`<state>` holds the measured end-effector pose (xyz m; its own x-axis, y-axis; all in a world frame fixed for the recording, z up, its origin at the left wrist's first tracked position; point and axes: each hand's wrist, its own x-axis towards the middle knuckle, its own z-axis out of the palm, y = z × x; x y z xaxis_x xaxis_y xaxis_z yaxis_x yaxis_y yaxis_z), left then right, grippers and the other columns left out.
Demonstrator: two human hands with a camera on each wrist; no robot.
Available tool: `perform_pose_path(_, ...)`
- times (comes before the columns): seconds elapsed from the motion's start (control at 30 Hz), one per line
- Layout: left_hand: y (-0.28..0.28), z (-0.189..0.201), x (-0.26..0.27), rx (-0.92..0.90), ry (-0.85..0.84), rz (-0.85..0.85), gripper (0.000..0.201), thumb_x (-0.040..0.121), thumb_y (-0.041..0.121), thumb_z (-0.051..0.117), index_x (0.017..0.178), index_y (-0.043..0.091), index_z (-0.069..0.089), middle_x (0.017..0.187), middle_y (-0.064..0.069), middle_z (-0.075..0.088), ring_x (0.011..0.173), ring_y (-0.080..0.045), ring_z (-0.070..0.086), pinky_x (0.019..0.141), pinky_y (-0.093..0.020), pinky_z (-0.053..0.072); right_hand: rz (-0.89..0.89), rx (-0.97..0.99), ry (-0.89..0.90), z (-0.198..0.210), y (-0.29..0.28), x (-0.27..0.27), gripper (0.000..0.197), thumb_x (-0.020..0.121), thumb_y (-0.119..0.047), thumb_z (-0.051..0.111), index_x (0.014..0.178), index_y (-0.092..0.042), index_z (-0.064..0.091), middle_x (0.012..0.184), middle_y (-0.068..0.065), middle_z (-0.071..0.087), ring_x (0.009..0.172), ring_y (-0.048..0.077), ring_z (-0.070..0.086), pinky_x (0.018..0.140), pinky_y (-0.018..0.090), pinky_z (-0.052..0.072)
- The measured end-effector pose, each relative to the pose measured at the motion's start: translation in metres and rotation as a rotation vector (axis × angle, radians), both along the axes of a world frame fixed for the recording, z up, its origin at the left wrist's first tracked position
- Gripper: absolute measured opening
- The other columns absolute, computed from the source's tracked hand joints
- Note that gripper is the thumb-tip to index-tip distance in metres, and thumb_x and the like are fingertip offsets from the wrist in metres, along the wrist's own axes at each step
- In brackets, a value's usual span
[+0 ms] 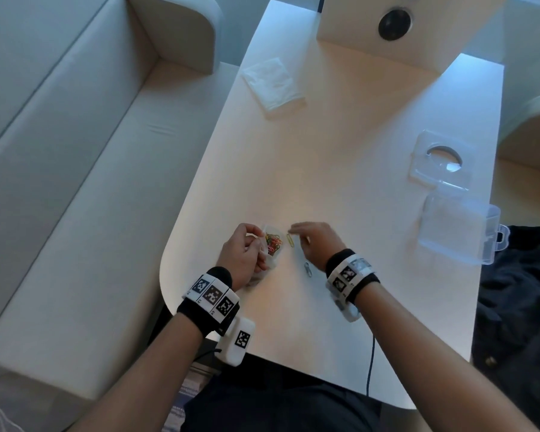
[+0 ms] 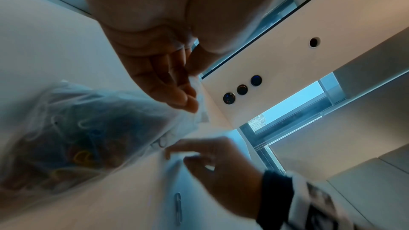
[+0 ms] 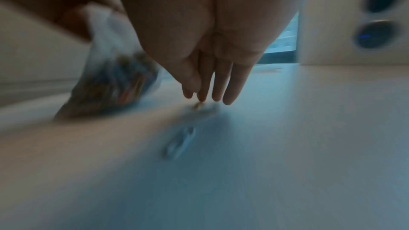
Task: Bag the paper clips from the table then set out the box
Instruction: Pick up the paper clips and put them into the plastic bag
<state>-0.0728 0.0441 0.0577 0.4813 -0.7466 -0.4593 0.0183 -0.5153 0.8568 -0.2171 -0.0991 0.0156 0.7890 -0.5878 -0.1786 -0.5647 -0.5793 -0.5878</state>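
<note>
My left hand [image 1: 253, 243] pinches the mouth of a small clear bag [image 1: 273, 244] that holds several coloured paper clips, near the table's front left corner. In the left wrist view the bag [image 2: 88, 128] hangs below the fingers [image 2: 177, 93]. My right hand [image 1: 296, 229] reaches in with straight fingers, their tips down at a yellow paper clip [image 1: 291, 240] on the table just right of the bag. The right wrist view, blurred, shows those fingertips [image 3: 202, 96] just above the yellow clip [image 3: 199, 106]. A grey paper clip [image 1: 308, 269] lies nearer me. The clear plastic box [image 1: 459, 232] stands at the right edge.
The box's clear lid [image 1: 440, 160] lies open behind it on the white table [image 1: 340, 182]. A stack of clear bags [image 1: 273, 84] lies at the far left. A white console with round ports [image 1: 393, 23] rises at the back. A pale sofa [image 1: 75, 182] runs along the left.
</note>
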Motion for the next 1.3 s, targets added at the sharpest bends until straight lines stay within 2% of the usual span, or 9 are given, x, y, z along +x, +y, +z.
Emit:
perform_pose_path(0.1,0.005,-0.001,0.006,0.001,-0.003,0.004,0.013,0.102,0.008,0.045,0.099,0.018,0.052,0.068,-0.008,0.067,0.053,-0.017,0.064,0.059,-0.033,0.057,0.287,-0.094,0.177,-0.026,0.014,-0.013,0.051,0.076,0.018,0.052,0.121,-0.002,0.065,0.138,0.016,0.055,0.127,0.032,0.053,0.108,0.042,0.043)
perform_pose_path(0.2,0.008,-0.002,0.012,0.007,-0.005,0.008,0.014,0.101,0.007,0.044,0.098,0.018,0.052,0.068,-0.006,0.067,0.051,-0.014,0.063,0.059,-0.032,0.057,0.194,-0.252,0.225,-0.032,0.011,-0.032,0.043,0.070,0.002,0.073,0.113,0.008,0.067,0.124,0.025,0.063,0.116,0.037,0.061,0.104,0.041,0.042)
perform_pose_path(0.27,0.010,-0.003,0.012,0.010,-0.005,0.010,0.015,0.101,0.006,0.044,0.098,0.018,0.052,0.067,-0.005,0.067,0.049,-0.012,0.063,0.057,-0.029,0.056,0.177,-0.348,0.287,-0.032,0.016,-0.043,0.028,0.085,-0.020,0.066,0.103,0.001,0.072,0.118,0.020,0.066,0.114,0.034,0.061,0.104,0.040,0.045)
perform_pose_path(0.37,0.011,-0.003,0.010,0.015,-0.006,0.006,0.013,0.101,0.005,0.044,0.099,0.015,0.052,0.066,-0.005,0.066,0.048,-0.011,0.061,0.058,-0.031,0.055,-0.027,-0.236,0.170,-0.037,0.042,-0.055,0.023,0.083,-0.027,0.073,0.087,-0.004,0.075,0.111,0.014,0.069,0.101,0.028,0.064,0.093,0.031,0.052)
perform_pose_path(0.6,0.015,0.000,0.007,0.017,-0.011,-0.018,0.013,0.101,0.005,0.043,0.100,0.014,0.052,0.066,-0.003,0.064,0.046,-0.010,0.060,0.061,-0.034,0.055,-0.428,-0.062,-0.064,-0.044,0.077,-0.045,0.006,0.076,-0.001,0.075,0.080,-0.004,0.077,0.091,0.009,0.073,0.081,0.025,0.068,0.078,0.034,0.057)
perform_pose_path(0.9,0.020,0.000,0.006,0.018,-0.015,-0.035,0.018,0.099,0.002,0.042,0.096,0.017,0.052,0.063,-0.001,0.063,0.047,-0.014,0.060,0.055,-0.031,0.052,-0.594,0.196,0.215,-0.024,0.060,-0.029,0.016,0.072,-0.005,0.067,0.076,-0.018,0.075,0.081,-0.002,0.072,0.077,0.014,0.064,0.075,0.019,0.049)
perform_pose_path(1.03,0.020,0.001,0.002,0.019,-0.013,-0.047,0.021,0.099,0.003,0.042,0.093,0.020,0.051,0.065,-0.002,0.062,0.050,-0.017,0.059,0.055,-0.030,0.052,-0.554,0.275,0.264,-0.013,0.053,-0.028,0.010,0.068,-0.009,0.073,0.069,-0.019,0.073,0.075,-0.003,0.071,0.073,0.012,0.064,0.072,0.024,0.055)
perform_pose_path(1.13,0.018,0.003,-0.002,0.009,-0.010,-0.052,0.018,0.099,0.003,0.043,0.095,0.019,0.052,0.066,-0.002,0.062,0.051,-0.017,0.059,0.054,-0.029,0.052,-0.638,0.422,0.024,0.005,0.050,-0.027,0.010,0.066,-0.009,0.078,0.068,-0.018,0.074,0.069,-0.001,0.072,0.065,0.009,0.065,0.066,0.022,0.052)
perform_pose_path(1.3,0.011,0.002,-0.010,-0.021,0.022,-0.042,0.016,0.099,0.003,0.044,0.096,0.017,0.052,0.067,-0.005,0.066,0.051,-0.018,0.063,0.052,-0.027,0.051,-0.681,0.657,-0.495,0.051,0.050,-0.009,0.014,0.068,0.002,0.080,0.074,-0.010,0.073,0.077,0.010,0.074,0.072,0.019,0.070,0.075,0.030,0.060)
